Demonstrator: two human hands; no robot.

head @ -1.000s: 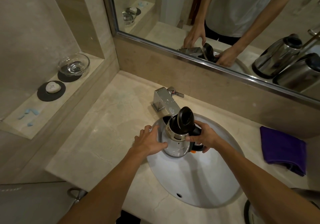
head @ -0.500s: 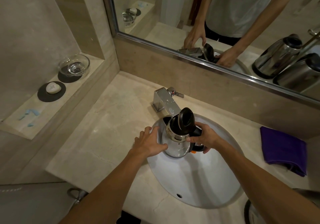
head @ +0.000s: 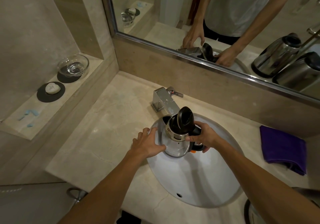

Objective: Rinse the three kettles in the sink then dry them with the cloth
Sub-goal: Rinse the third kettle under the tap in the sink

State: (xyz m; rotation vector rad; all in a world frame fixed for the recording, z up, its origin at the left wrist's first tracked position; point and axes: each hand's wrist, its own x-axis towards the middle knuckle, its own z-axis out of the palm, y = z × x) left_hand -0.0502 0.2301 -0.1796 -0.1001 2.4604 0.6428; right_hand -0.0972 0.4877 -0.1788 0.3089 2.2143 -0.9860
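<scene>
Steel kettle (head: pixel 176 145) sits inside the white sink (head: pixel 199 180), at the basin's 11 o'clock, directly under the chrome faucet (head: pixel 165 100); black lid (head: pixel 185 119) is flipped up and open, standing roughly upright; mouth of the kettle faces the spout; can't tell whether water is running, no stream is clearly visible.

Right hand (head: pixel 203 137) is clamped around the kettle's black handle (head: pixel 197 147) at the kettle's 3 o'clock, fingers wrapped, thumb across the upper rim; a small orange tab shows just below the handle.

Left hand (head: pixel 149 145) is at the kettle's 9 o'clock, fingers spread and loose, palm on the sink rim, thumb touching the kettle's steel wall; it braces rather than grips.

Folded purple cloth (head: pixel 284 147) lies on the beige counter (head: pixel 107 133) at the sink's 3 o'clock, well apart from both hands, untouched.

Two more steel kettles show only as reflections in the mirror (head: pixel 173 7), at its 4 o'clock, side by side, lids shut; a round dark-edged object cut off at the frame's 5 o'clock may be one of them, too cropped to say.

Ledge at the frame's 9 o'clock: glass dish (head: pixel 73 66) on a dark coaster, and a white soap (head: pixel 52 88) on a second dark coaster just beside it.
</scene>
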